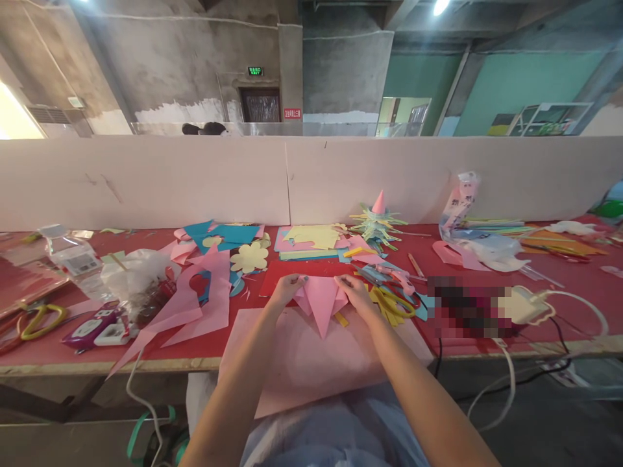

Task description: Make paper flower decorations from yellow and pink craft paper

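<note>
A folded pink paper [322,301] with a point toward me is held up between both hands. My left hand [291,288] pinches its upper left corner, and my right hand [351,288] pinches the upper right corner. Beneath lies a large pink sheet [321,370], which hangs over the table's front edge. Just beyond my hands is a red sheet [277,272]. Yellow-handled scissors [394,301] and yellow paper strips lie close to my right hand, beside a pink glue gun [396,277].
Pink paper offcuts [219,285], a flower cutout [249,258] and a bottle [68,253] are on the left. A fringed paper tree [378,224] stands behind. On the right are a white charger [525,305] with cables and a plastic bag [496,250]. A pale partition [195,181] borders the back.
</note>
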The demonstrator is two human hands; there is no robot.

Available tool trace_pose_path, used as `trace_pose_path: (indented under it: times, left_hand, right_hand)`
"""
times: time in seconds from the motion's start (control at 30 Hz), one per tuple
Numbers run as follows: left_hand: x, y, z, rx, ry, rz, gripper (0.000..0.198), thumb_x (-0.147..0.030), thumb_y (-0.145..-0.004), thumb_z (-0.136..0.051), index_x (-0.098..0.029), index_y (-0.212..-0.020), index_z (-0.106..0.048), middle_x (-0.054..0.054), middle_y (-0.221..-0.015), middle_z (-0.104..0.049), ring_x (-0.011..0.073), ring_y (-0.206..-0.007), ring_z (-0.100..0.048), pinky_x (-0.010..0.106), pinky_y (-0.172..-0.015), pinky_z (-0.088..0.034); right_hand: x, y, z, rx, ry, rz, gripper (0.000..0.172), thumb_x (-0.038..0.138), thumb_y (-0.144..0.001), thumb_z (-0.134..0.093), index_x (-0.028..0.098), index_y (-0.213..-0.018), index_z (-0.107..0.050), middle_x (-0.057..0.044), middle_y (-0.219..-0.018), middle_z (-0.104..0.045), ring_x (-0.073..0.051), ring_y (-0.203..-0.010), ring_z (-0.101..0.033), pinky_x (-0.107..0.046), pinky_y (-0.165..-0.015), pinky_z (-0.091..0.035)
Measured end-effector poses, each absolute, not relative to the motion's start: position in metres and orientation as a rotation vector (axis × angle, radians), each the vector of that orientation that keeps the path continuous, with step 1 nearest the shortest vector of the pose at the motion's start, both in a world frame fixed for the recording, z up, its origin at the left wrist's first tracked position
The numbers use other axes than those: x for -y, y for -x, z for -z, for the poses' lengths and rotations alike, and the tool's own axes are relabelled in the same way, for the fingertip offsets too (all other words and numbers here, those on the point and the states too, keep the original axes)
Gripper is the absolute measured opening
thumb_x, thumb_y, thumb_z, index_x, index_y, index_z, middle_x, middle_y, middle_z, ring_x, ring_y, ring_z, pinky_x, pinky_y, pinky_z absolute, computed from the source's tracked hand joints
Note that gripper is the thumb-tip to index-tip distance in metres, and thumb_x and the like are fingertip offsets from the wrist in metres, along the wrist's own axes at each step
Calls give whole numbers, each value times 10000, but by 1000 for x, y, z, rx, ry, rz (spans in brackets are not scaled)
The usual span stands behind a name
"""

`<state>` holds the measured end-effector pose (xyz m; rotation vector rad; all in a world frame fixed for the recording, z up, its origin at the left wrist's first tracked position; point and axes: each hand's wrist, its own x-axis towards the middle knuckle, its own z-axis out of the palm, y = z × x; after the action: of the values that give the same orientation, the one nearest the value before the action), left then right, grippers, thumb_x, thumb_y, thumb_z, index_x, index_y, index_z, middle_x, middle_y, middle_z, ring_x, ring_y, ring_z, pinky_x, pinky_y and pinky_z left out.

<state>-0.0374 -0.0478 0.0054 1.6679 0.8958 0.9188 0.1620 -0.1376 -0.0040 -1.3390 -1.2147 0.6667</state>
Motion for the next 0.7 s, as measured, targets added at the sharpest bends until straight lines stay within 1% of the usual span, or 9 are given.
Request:
trace_pose_path:
  times: [0.1,0.23,0.3,0.4,0.47,0.53,0.6,0.7]
  left_hand:
    - [48,37,-6,-897,-1655,-913,407,-501,-670,-595,-126,-798,-691,11,-683,-617,135,-624,-501,206,-552,-332]
    - [48,38,-6,-898,-1633,-911,375,-476,-663,-606,-131,-781,-695,14,-682,-620,141,-628,-508,208,-544,-334]
    - [48,38,-5,-881,-1612,-912,361,-457,-678,-592,-132,-796,-696,27,-724,-634,146,-646,-520,209,-548,-348]
    - [49,40,-6,-831,-1572,-909,368,-407,-725,-529,-145,-931,-684,47,-824,-652,139,-662,-538,205,-546,-373]
    - [50,41,-8,-792,-1541,-890,387,-365,-733,-503,-165,-1027,-658,46,-846,-654,129,-639,-540,204,-530,-383]
    - [52,42,-9,-754,-1500,-854,396,-345,-722,-521,-180,-1059,-646,44,-870,-659,127,-632,-550,211,-532,-404]
    - [53,42,-10,-735,-1486,-833,396,-360,-711,-562,-182,-1052,-653,53,-930,-665,140,-673,-573,231,-566,-432]
    - [53,41,-11,-739,-1550,-870,376,-389,-688,-625,-168,-986,-684,79,-1000,-671,183,-791,-600,263,-655,-457]
  right_hand:
    - [138,-162,5,1223,1334,-669,340,521,-751,-537,192,-745,-623,-12,-715,-603,-149,-672,-526,-236,-599,-373]
    - [138,-162,6,1213,1326,-681,334,516,-753,-539,195,-774,-626,-17,-738,-613,-157,-695,-536,-241,-614,-384]
    - [138,-162,7,1199,1320,-683,324,513,-748,-547,199,-757,-623,-10,-726,-612,-154,-683,-536,-241,-608,-381]
    - [138,-163,8,1164,1311,-674,320,519,-733,-560,204,-696,-604,5,-687,-601,-149,-650,-527,-241,-589,-373]
    - [137,-163,9,1136,1309,-669,323,522,-727,-565,204,-675,-591,9,-670,-596,-148,-635,-523,-242,-576,-370]
    - [137,-164,10,1111,1307,-669,324,525,-729,-563,204,-686,-591,5,-677,-602,-151,-631,-524,-246,-568,-376]
    - [137,-164,11,1095,1304,-670,319,521,-733,-562,205,-717,-606,-6,-716,-621,-159,-655,-540,-253,-581,-394]
    - [135,-164,11,1085,1302,-661,314,503,-728,-577,214,-823,-653,-30,-860,-658,-188,-790,-574,-276,-674,-425]
